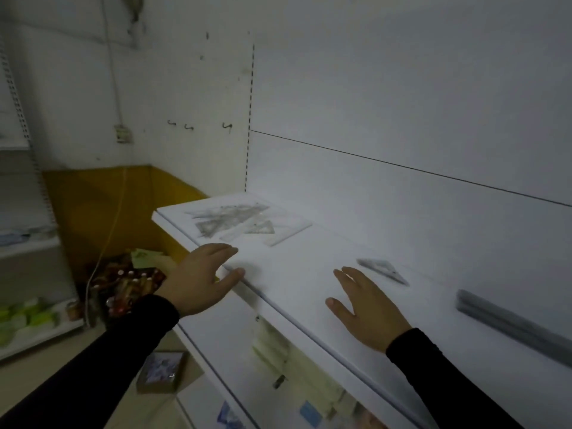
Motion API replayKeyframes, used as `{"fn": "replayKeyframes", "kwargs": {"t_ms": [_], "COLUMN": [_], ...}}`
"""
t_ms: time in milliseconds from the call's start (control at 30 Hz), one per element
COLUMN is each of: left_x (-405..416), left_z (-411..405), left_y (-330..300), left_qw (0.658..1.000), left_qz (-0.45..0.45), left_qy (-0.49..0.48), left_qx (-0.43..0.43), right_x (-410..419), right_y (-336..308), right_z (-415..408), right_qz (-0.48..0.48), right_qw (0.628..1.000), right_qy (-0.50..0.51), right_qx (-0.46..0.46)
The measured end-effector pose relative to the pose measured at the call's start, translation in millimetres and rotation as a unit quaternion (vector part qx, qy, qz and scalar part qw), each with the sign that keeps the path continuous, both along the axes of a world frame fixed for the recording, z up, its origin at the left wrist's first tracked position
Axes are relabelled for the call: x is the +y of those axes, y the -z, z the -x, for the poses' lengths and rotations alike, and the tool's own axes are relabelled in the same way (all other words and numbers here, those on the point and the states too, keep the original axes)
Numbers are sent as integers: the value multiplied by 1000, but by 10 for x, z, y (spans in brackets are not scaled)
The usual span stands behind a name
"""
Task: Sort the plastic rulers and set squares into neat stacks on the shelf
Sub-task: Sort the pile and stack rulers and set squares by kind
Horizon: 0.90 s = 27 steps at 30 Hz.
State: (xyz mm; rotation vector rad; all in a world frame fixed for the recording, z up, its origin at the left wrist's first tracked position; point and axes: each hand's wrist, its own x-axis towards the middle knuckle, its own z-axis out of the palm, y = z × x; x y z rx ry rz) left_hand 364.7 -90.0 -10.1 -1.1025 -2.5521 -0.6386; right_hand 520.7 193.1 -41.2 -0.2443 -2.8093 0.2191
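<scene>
On top of the white shelf [309,243], w/ its long front edge running from upper left to lower right, lie clear plastic drawing tools in three spots. At the far left end sits the biggest lot: a loose pile of set squares [235,219], overlapping at odd angles, some on a flat clear sheet (too blurred to count). At the right end, near the frame edge, lies a stack of gray rulers [510,323], long sides together, pointing away toward upper left. Btw. those two, near the back wall, lies a single small set square [383,270], flat, well apart from the pile.

Left hand [198,280], black sleeve, reaches over the shelf's front edge just short of the pile; fingers straight and spread, thumb by the edge, gripping nothing. Right hand [368,308], also black-sleeved, is palm-down over the shelf surface, fingers straight and apart, fingertips just beside the small set square but not touching it; nothing held. Whether the palm touches the surface, can't tell.

Below and left: a floor-level clutter of colored packets [130,283], blurred.
</scene>
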Motion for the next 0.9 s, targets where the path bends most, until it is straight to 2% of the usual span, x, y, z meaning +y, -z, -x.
{"fn": "replayKeyframes", "kwargs": {"t_ms": [200, 367, 700, 900], "left_x": [-456, -524, -175, 25], "left_z": [678, 1237, 2375, 2919], "left_y": [-11, 24, 3, 47], "left_qw": [999, 999, 995, 992], "left_qz": [27, 31, 85, 121], "left_qy": [-9, -17, -19, -14], "left_qx": [-24, -25, -39, -46], "right_x": [-487, -639, -350, -174], "right_y": [-26, -99, -132, -96], "right_z": [839, 1535, 3048, 3634], "right_qz": [5, -4, 29, 45], "right_qw": [1000, 999, 997, 996], "right_qy": [-18, -33, -64, -71], "right_qx": [-13, -14, -5, -13]}}
